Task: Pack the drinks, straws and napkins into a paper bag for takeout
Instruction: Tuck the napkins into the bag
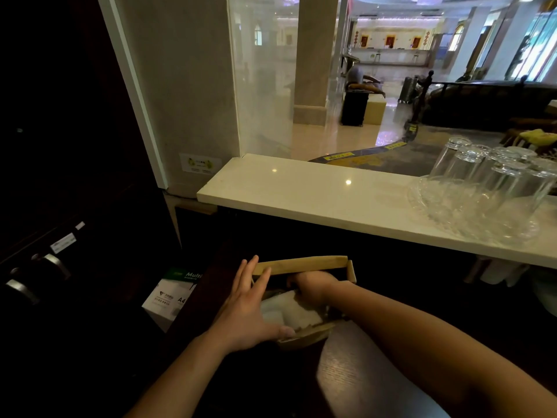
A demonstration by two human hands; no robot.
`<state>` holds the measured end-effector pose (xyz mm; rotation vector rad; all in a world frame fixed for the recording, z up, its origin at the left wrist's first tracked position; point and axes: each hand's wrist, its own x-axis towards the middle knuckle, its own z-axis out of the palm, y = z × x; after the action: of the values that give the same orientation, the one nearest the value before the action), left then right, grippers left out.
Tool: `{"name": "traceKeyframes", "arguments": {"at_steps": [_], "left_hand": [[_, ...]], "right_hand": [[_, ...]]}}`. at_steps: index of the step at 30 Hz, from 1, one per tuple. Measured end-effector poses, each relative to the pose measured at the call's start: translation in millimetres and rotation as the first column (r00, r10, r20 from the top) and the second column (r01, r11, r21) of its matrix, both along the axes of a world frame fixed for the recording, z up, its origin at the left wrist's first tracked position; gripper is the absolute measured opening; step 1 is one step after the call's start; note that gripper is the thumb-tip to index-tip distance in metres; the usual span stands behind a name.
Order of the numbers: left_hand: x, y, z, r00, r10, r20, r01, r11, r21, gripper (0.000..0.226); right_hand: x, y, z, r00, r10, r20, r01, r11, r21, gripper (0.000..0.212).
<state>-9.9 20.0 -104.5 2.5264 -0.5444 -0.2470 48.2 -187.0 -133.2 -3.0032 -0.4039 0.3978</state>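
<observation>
— Brown kraft-paper bag (pixel 301 300), open-mouthed, stands on the dark wooden tabletop (pixel 361 372) below the pale stone ledge (pixel 301 194). Whitish contents (pixel 289 312) show inside; napkins or a lidded cup, I cannot tell which.

— And the hands?

— Left hand (pixel 250 309) lies flat against the bag's left wall, fingers straight, thumb hooked over the near rim: a bracing grip, spread rather than closed. Right hand (pixel 313 289) is curled down inside the mouth; whether its grip holds anything, I cannot tell.

— How should the step go?

— I'd judge something is being seated. Keep the left palm firm so the wall doesn't buckle, lower the item straight, keep any drink upright, and tuck soft things beside it.

— Any writing?

— Left of the bag, a white and green paper-ream box (pixel 171 294) reads "Multi" and "A4". Other labels are too small. Clear upturned glasses on a glass tray (pixel 482 188) stand on the ledge, well right of the bag.
</observation>
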Motion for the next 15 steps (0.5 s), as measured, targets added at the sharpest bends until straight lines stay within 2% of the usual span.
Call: {"name": "traceKeyframes", "arguments": {"at_steps": [3,5,8,15], "left_hand": [[0,0,1,1.0,-0.002,0.0,0.002,1.0,0.003,0.133],[0,-1,1,1.0,-0.002,-0.004,0.002,1.0,-0.001,0.132],[0,0,2,1.0,0.003,-0.007,-0.002,1.0,0.002,0.132],[4,3,-2,1.0,0.007,-0.014,-0.008,1.0,-0.009,0.13]], "right_hand": [[-4,-2,-4,0.997,-0.023,0.078,0.023,1.0,0.001,0.018],[-6,-3,-7,0.994,-0.034,0.104,0.035,0.999,0.001,0.024],[-8,-3,-10,0.997,-0.013,0.079,0.013,1.0,-0.009,0.033],[-25,2,16,0.99,0.105,0.094,-0.107,0.994,0.022,0.033]]}}
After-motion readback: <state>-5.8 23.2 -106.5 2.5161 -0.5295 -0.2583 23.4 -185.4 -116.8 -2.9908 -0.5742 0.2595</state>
